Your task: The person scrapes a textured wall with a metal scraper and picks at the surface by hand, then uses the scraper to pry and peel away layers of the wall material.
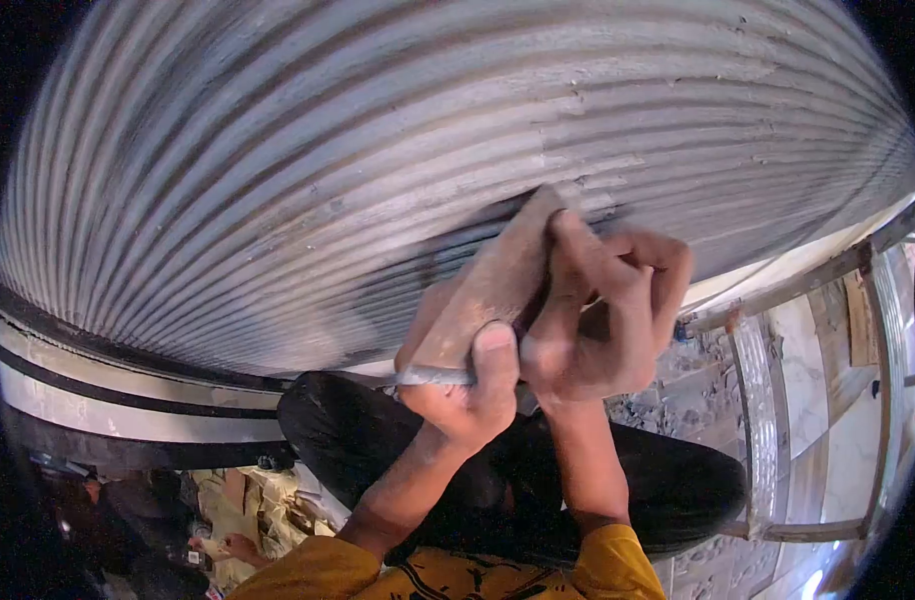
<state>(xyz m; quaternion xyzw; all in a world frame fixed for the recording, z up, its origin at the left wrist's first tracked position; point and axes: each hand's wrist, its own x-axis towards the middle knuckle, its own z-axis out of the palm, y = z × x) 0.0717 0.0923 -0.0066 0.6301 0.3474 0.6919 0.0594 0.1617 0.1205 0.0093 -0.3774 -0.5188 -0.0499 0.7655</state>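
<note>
A dusty brown folded sheet of sandpaper point(493, 285) is in front of me, held up before the grey fluted panel point(458, 120). My left hand point(468, 385) grips its lower end, thumb pressed on the near face and fingers behind. At the upper right edge, the curled fingers of my right hand point(613, 310) pinch the sheet, slightly blurred by motion. Long parallel ridges run across the panel, with pale dust and rough patches on them. My dark-trousered legs point(658, 485) are bent below the hands.
A metal ladder-like frame point(758, 420) is at the right, over a floor point(688, 405) strewn with debris. White and black bands point(128, 400) edge the panel at lower left. Beyond them are another person's hand point(243, 548) and crumpled tan material point(278, 500).
</note>
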